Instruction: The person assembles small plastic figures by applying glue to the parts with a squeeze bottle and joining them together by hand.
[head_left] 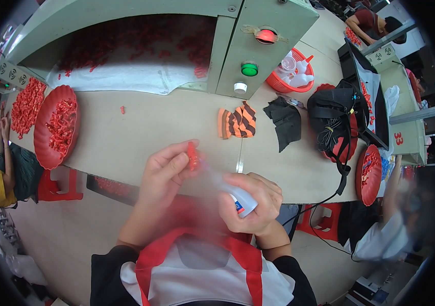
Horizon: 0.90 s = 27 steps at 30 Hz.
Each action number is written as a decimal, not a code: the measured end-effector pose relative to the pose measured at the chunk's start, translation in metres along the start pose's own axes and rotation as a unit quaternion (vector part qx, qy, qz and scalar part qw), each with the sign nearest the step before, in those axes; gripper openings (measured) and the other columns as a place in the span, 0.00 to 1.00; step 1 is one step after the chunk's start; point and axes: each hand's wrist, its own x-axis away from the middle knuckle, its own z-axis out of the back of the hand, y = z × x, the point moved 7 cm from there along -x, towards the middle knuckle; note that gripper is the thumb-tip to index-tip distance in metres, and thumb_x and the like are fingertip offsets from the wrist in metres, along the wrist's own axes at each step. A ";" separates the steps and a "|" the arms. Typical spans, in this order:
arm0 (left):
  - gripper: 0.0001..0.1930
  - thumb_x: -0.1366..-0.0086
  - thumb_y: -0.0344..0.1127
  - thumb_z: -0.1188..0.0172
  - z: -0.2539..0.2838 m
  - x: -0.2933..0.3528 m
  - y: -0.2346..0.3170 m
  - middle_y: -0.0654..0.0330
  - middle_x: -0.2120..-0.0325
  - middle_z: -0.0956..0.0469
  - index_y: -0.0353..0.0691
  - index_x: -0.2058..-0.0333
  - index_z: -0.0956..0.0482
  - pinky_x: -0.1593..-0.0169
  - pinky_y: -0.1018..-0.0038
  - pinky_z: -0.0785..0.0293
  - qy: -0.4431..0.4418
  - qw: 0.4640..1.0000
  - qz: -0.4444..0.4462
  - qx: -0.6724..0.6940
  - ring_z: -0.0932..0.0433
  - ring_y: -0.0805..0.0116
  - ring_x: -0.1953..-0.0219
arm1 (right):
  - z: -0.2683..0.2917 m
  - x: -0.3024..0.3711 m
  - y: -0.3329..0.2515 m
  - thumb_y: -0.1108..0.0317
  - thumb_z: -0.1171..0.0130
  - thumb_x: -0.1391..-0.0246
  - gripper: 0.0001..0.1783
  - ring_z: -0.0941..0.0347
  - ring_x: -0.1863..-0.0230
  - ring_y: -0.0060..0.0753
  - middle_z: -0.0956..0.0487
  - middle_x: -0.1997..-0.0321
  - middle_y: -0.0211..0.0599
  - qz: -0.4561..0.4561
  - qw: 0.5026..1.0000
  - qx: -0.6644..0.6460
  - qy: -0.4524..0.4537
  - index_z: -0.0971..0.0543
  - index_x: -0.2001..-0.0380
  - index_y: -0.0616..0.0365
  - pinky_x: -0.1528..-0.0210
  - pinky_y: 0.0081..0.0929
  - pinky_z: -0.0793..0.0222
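Observation:
My left hand [164,173] pinches a small red plastic piece [193,156] between thumb and fingertips, above the near edge of the table. Just to its right, my right hand [258,200] is wrapped round a translucent white squeeze bottle [243,201] with a blue and red label. The bottle's nozzle end points toward the red piece; a pale blur there hides whether the two touch. Beyond my hands lie an orange and black striped cloth [237,121] and a black cloth scrap [284,122].
A red dish [58,127] of red pieces stands at the left beside a heap [27,107] of them. A green machine [258,46] with buttons spans the back. Right are a red basket [294,76] of bottles and a black bag [332,112]. Other people sit on both sides.

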 end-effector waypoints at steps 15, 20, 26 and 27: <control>0.16 0.36 0.29 0.50 0.047 -0.005 0.023 0.48 0.62 0.24 0.28 0.51 0.32 0.61 0.78 0.21 0.068 0.995 -0.067 0.010 0.20 0.64 0.64 | -0.044 -0.012 0.042 0.76 0.44 0.58 0.11 0.27 0.80 0.24 0.23 0.76 0.36 -0.285 0.948 -0.143 -0.011 0.24 0.67 0.67 0.76 0.18 0.32; 0.17 0.36 0.29 0.50 0.076 0.001 0.034 0.48 0.62 0.24 0.28 0.50 0.33 0.61 0.78 0.21 0.095 0.992 -0.072 0.036 0.21 0.64 0.63 | -0.148 -0.040 0.132 0.77 0.46 0.56 0.19 0.25 0.70 0.28 0.24 0.67 0.37 -0.421 0.829 -0.353 -0.103 0.29 0.56 0.65 0.68 0.23 0.29; 0.17 0.36 0.30 0.50 0.098 0.015 0.040 0.48 0.62 0.24 0.28 0.50 0.33 0.61 0.77 0.21 0.117 0.989 -0.080 0.049 0.20 0.64 0.63 | -0.213 -0.157 0.193 0.71 0.48 0.56 0.22 0.26 0.59 0.47 0.25 0.57 0.51 -0.220 0.938 0.193 -0.186 0.29 0.54 0.52 0.56 0.36 0.30; 0.17 0.36 0.30 0.50 0.102 0.017 0.041 0.48 0.62 0.24 0.28 0.50 0.33 0.61 0.77 0.21 0.120 0.988 -0.085 0.052 0.20 0.64 0.63 | -0.224 -0.163 0.201 0.70 0.48 0.55 0.27 0.28 0.53 0.48 0.26 0.54 0.49 -0.137 0.919 0.299 -0.216 0.30 0.47 0.42 0.51 0.36 0.31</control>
